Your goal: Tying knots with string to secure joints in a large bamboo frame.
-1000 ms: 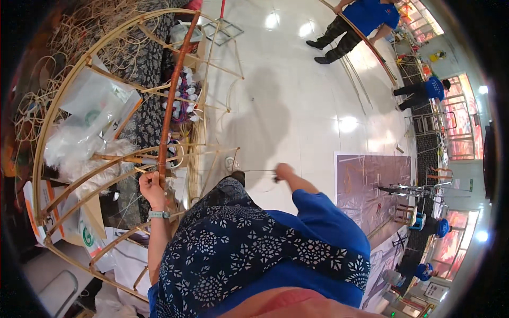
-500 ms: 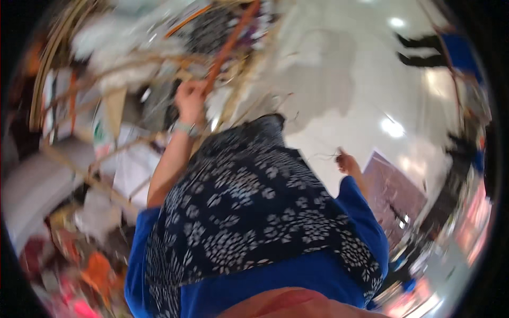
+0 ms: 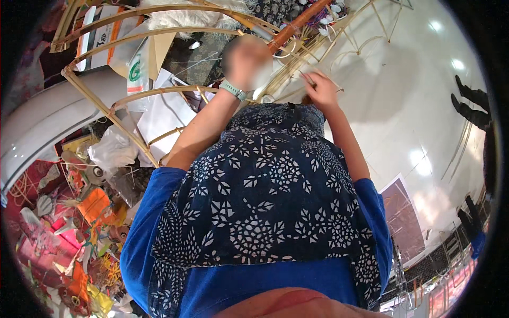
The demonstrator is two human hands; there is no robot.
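Note:
My left hand [image 3: 246, 61] reaches forward at upper centre, at the lower end of a reddish-brown pole [image 3: 301, 24]. Its fingers are blurred, so their grip cannot be made out. A pale green watch [image 3: 234, 90] is on that wrist. To its right, close in front of my body, my right hand [image 3: 322, 93] is closed, thumb and fingers pinching a thin dark strand [image 3: 308, 80] whose kind is unclear. A frame of bent bamboo strips [image 3: 89, 97] arches around my left forearm. More thin bamboo strips [image 3: 286, 73] run between and beyond the hands.
At left are a pale rounded panel [image 3: 58, 124], white sheets [image 3: 167, 108], a clear plastic bag [image 3: 114, 146] and a colourful heap of craft pieces [image 3: 87, 233]. White fluff [image 3: 193, 18] lies at the top. A printed board [image 3: 403, 220] rests on the shiny floor [image 3: 387, 127] at right.
My right hand has come up and inward from the right, close to my left hand. The view has shifted, with the left hand and pole appearing farther right; the hand remains by the pole's end.

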